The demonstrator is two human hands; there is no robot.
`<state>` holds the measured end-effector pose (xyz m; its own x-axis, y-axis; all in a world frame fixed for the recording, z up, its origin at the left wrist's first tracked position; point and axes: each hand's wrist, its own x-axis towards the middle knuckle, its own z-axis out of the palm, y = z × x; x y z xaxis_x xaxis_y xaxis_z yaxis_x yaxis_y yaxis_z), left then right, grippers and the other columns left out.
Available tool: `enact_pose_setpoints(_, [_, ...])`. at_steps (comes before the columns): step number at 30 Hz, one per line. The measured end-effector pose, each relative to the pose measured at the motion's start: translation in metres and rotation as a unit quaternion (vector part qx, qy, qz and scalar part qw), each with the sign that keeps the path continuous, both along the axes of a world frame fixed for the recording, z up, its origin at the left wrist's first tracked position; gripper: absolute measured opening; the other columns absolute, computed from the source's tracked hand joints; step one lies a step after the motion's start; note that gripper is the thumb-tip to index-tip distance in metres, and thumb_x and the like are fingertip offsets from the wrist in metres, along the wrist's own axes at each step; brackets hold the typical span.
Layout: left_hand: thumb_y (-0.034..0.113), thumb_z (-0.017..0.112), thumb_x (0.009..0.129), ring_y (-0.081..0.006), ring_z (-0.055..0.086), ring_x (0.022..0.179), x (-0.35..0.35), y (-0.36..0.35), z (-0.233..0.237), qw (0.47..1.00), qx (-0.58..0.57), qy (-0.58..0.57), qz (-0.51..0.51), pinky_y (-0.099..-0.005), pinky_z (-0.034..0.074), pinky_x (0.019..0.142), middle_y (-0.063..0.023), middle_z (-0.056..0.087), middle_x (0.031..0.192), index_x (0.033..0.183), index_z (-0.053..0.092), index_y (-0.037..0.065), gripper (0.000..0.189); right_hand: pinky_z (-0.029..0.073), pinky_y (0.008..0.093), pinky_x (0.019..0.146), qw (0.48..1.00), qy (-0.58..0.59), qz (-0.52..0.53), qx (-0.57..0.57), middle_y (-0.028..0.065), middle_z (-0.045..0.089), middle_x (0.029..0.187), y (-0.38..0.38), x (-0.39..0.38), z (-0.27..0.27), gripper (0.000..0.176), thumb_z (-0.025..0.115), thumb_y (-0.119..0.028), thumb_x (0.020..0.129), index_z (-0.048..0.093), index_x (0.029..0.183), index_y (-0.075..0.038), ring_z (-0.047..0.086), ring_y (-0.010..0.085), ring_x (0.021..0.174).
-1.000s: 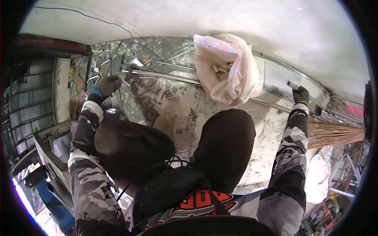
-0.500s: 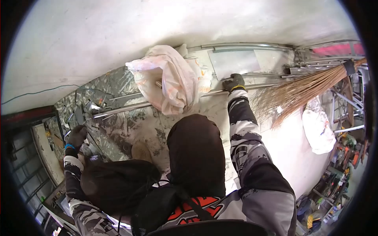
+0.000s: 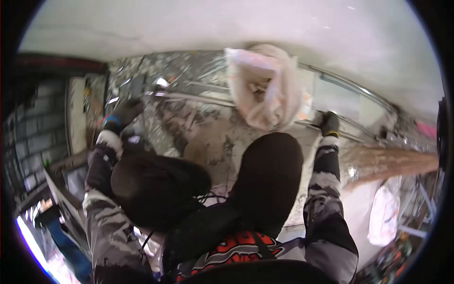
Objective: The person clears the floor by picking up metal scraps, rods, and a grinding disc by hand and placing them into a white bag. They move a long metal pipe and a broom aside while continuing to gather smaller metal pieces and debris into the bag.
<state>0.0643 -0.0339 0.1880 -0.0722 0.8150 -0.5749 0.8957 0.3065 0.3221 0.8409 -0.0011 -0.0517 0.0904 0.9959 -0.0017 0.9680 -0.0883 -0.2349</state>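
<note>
In a dark glove with a blue band at the wrist, my left hand (image 3: 128,111) is over the littered floor at the left, near metal scraps; its fingers are smeared. My right hand (image 3: 328,123), gloved with a yellow band, has its fingers closed at the metal rods (image 3: 309,124) lying right of the sack. Between the hands stands an open whitish sack (image 3: 283,90) with some pieces inside. Long metal bars (image 3: 203,98) run along the floor to the left of the sack.
A straw broom (image 3: 388,163) lies at the right, with a white bag (image 3: 384,215) below it. A flat sheet (image 3: 336,98) and a pipe (image 3: 352,84) lie along the wall. Scrap pieces (image 3: 165,71) cover the floor at the upper left. A wooden frame (image 3: 61,189) is at the left.
The view has turned left, so the sack and broom appear further right. My left hand shows higher and further right in view, over the scraps. My right hand is still at the rods.
</note>
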Motion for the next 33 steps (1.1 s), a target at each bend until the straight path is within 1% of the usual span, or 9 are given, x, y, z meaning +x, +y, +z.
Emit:
enact_pose_setpoints(1, [0.031,0.062,0.093,-0.027,0.066,0.102,0.004,0.002,-0.008,0.999,0.008,-0.048,0.02,-0.0391,0.05,0.093,-0.0157,0.071,0.11,0.118,0.067,-0.001,0.041,0.052,0.0375,0.066,0.992,-0.1,-0.007,-0.072,0.0094,0.065,0.08,0.01,0.002,0.016,0.01,0.066,-0.017,0.084,0.065,0.088,-0.008,0.062,0.0245,0.068])
enact_pose_setpoints(2, [0.03,0.062,0.093,-0.0277,0.067,0.101,0.012,0.004,-0.016,0.997,0.022,-0.067,0.007,-0.0392,0.051,0.092,-0.0168,0.071,0.109,0.116,0.068,0.0,0.039,0.052,0.0359,0.066,0.996,0.043,-0.072,-0.032,0.0088,0.065,0.083,0.018,0.0,0.03,0.017,0.068,-0.019,0.084,0.065,0.095,-0.007,0.062,0.0219,0.069])
enact_pose_setpoints(3, [0.03,0.062,0.092,-0.0285,0.067,0.1,0.022,0.005,-0.027,0.995,0.041,-0.09,-0.01,-0.0392,0.051,0.091,-0.0179,0.071,0.107,0.114,0.069,0.001,0.037,0.052,0.0343,0.067,0.914,0.345,-0.213,-0.003,0.0082,0.065,0.086,0.035,-0.021,0.06,0.024,0.07,-0.021,0.084,0.064,0.102,-0.006,0.062,0.0194,0.071])
enact_pose_setpoints(5, [0.028,0.063,0.091,-0.0319,0.067,0.098,0.044,-0.002,-0.053,0.983,0.057,-0.176,0.017,-0.0402,0.052,0.087,-0.0192,0.07,0.104,0.11,0.071,0.004,0.032,0.051,0.0311,0.068,0.785,0.555,-0.274,0.032,0.007,0.065,0.093,0.064,-0.102,0.168,0.038,0.073,-0.024,0.083,0.063,0.115,-0.004,0.062,0.0142,0.073])
enact_pose_setpoints(9, [0.026,0.065,0.09,-0.032,0.067,0.099,0.09,-0.015,-0.103,0.985,0.1,-0.084,-0.115,-0.0421,0.052,0.089,-0.0149,0.07,0.101,0.11,0.069,0.008,0.027,0.051,0.0357,0.093,0.969,0.239,0.065,0.014,0.0139,0.065,0.113,0.076,-0.252,0.293,0.061,0.073,-0.03,0.088,0.051,0.14,-0.007,0.063,0.0242,0.105])
enact_pose_setpoints(15, [0.023,0.062,0.09,-0.0386,0.064,0.103,0.114,-0.027,-0.152,0.98,0.12,-0.096,-0.129,-0.0489,0.051,0.089,-0.0187,0.069,0.101,0.105,0.069,0.009,0.022,0.048,0.043,0.101,0.981,-0.08,0.135,-0.116,0.018,0.065,0.124,0.104,-0.3,0.256,0.049,0.066,-0.031,0.09,0.059,0.134,-0.012,0.062,0.0343,0.114])
enact_pose_setpoints(23, [0.021,0.063,0.088,-0.0395,0.064,0.102,0.127,0.072,-0.165,0.953,0.274,-0.018,-0.125,-0.0527,0.051,0.089,-0.0164,0.065,0.114,0.111,0.07,0.014,0.025,0.05,0.0316,0.081,0.996,0.09,-0.009,-0.006,0.0149,0.071,0.094,0.076,-0.107,0.311,0.024,0.063,-0.011,0.09,0.066,0.112,0.0,0.064,0.0162,0.087])
enact_pose_setpoints(30, [0.021,0.056,0.091,-0.0372,0.053,0.131,0.157,0.134,-0.233,0.95,0.241,0.162,-0.111,-0.0501,0.039,0.113,-0.0172,0.052,0.145,0.14,0.055,0.014,0.05,0.049,0.0305,0.075,0.997,0.057,-0.035,0.038,0.0117,0.072,0.085,0.045,-0.176,0.376,0.02,0.062,-0.004,0.084,0.069,0.101,0.005,0.061,0.0113,0.082])
enact_pose_setpoints(33, [0.023,0.06,0.088,-0.0349,0.047,0.138,0.164,0.138,-0.202,0.954,0.27,0.078,-0.107,-0.0511,0.037,0.114,-0.0168,0.047,0.151,0.143,0.052,0.015,0.057,0.052,0.041,0.089,0.999,-0.017,0.017,0.046,0.0229,0.072,0.103,0.048,-0.184,0.318,0.029,0.061,-0.008,0.084,0.069,0.109,0.003,0.069,0.0352,0.101])
